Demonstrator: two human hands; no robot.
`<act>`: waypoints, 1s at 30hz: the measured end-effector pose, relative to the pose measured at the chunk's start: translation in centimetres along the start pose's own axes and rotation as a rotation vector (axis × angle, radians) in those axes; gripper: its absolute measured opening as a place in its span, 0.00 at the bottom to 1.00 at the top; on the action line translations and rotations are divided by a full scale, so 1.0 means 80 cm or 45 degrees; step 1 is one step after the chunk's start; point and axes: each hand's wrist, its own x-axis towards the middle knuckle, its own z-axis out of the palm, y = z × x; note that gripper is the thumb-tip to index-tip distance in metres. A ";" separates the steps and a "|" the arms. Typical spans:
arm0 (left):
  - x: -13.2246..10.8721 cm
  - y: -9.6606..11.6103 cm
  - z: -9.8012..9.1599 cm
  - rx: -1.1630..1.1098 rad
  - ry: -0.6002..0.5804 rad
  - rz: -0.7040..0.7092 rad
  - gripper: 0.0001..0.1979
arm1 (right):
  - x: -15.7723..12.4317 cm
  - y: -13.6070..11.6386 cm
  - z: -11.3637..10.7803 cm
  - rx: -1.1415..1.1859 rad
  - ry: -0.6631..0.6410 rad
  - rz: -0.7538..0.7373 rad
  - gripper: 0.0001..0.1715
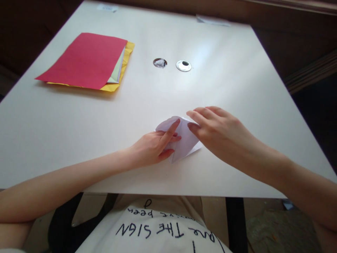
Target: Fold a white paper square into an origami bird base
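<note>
A small folded sheet of white paper (185, 140) lies near the front edge of the white table, with crease lines and a raised flap along its far side. My left hand (155, 146) rests on the paper's left part, fingers stretched out and apart, the index finger pointing to its far corner. At the paper's right side, my right hand (214, 123) pinches the upper right edge between thumb and fingers. Part of the paper is hidden under both hands.
A stack of coloured paper (86, 59), red on top with yellow and pale green below, lies at the far left. Two round holes are set in the table (126, 119), one with a silver ring (181, 67). White scraps lie along the far edge.
</note>
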 end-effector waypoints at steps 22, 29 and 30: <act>-0.003 -0.002 -0.004 0.092 -0.031 0.027 0.39 | -0.021 0.010 0.008 0.463 -0.062 -0.012 0.15; 0.000 0.003 -0.009 0.097 -0.074 -0.044 0.27 | -0.017 0.005 0.023 0.701 0.087 0.056 0.08; 0.000 0.003 -0.010 0.099 -0.068 -0.030 0.27 | -0.017 0.004 0.025 0.722 0.120 0.078 0.08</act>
